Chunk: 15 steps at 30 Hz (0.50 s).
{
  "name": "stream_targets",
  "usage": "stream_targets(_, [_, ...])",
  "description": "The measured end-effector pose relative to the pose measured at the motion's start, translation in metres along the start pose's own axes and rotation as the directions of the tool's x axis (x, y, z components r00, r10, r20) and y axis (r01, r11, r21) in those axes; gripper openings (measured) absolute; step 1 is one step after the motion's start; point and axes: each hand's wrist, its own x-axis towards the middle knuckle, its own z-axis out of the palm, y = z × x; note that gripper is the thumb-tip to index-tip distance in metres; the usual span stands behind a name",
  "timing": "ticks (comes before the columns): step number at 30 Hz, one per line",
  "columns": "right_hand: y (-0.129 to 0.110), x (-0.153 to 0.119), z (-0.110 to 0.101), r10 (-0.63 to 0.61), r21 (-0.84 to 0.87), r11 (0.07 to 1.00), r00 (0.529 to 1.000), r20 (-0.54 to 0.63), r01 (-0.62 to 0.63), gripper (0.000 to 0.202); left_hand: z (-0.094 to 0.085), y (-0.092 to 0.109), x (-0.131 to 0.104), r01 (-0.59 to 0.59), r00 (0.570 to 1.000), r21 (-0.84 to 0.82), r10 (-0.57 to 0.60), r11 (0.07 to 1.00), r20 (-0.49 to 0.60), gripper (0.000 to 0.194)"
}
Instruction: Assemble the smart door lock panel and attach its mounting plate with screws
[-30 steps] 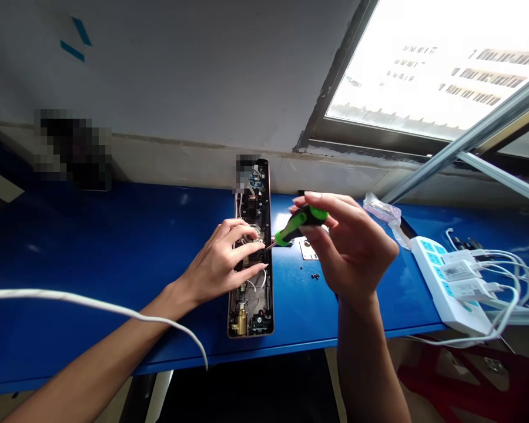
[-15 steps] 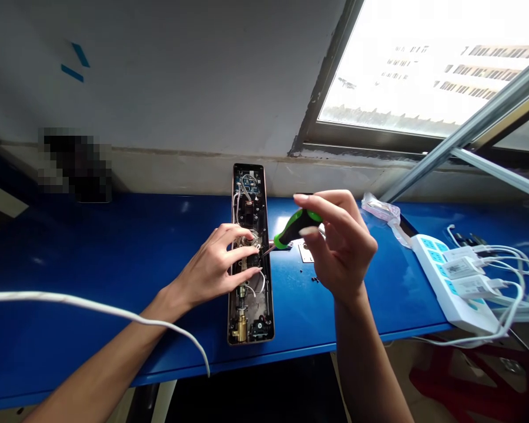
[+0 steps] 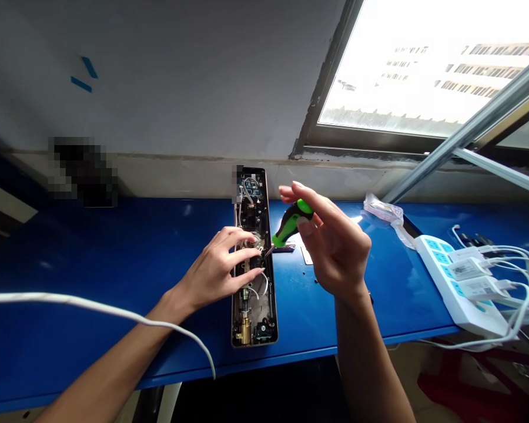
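A long, narrow device housing (image 3: 261,310) lies open on the blue table, its inner parts showing. Inside are a circuit board (image 3: 252,185) at the far end, thin white wires and a brass fitting (image 3: 244,332) at the near end. My left hand (image 3: 220,261) rests over the housing's middle with fingers spread, fingertips touching the parts there. My right hand (image 3: 341,247) holds a green and black screwdriver (image 3: 293,223) by its handle between thumb and fingers. The tool is tilted, its shaft pointing down-left into the housing near my left fingertips. Its very tip is hard to make out.
Right of the housing lie a small white plate (image 3: 306,254) and tiny dark screws (image 3: 316,281). Farther right are a plastic bag (image 3: 382,208) and a white power strip (image 3: 454,288) with plugged-in chargers. A white cable (image 3: 114,311) crosses over my left forearm.
The screwdriver handle has turned in my right hand, and its fingers have shifted and straightened. My left hand keeps its place on the housing. The whole view has shifted slightly.
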Motion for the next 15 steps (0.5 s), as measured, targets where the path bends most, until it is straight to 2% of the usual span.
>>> stream_targets(4, [0.0023,-0.0011,0.0027,-0.044,-0.059,0.997,0.996,-0.084,0.039,0.045,-0.0002,0.0011,0.0003,0.003,1.000,0.009,-0.003,1.000,-0.009,0.026])
stream_targets(7, [0.0016,-0.0009,0.0034,-0.005,-0.063,0.998,1.000,-0.026,0.004,0.037,0.0005,0.0005,0.0000,0.009,1.000,0.008,-0.009,1.000,-0.004,0.025])
stream_targets(10, [0.0002,-0.0005,0.0038,0.020,0.001,1.000,1.000,0.020,-0.020,0.044,0.0010,0.0007,-0.0005,0.023,1.000,0.006,-0.024,1.000,0.007,0.025])
stream_targets(15, [-0.0009,0.0006,0.0019,-0.055,-0.079,0.996,0.996,-0.068,0.049,0.040,0.0008,0.0019,-0.0011,0.023,1.000,0.015,-0.023,1.000,0.000,0.023])
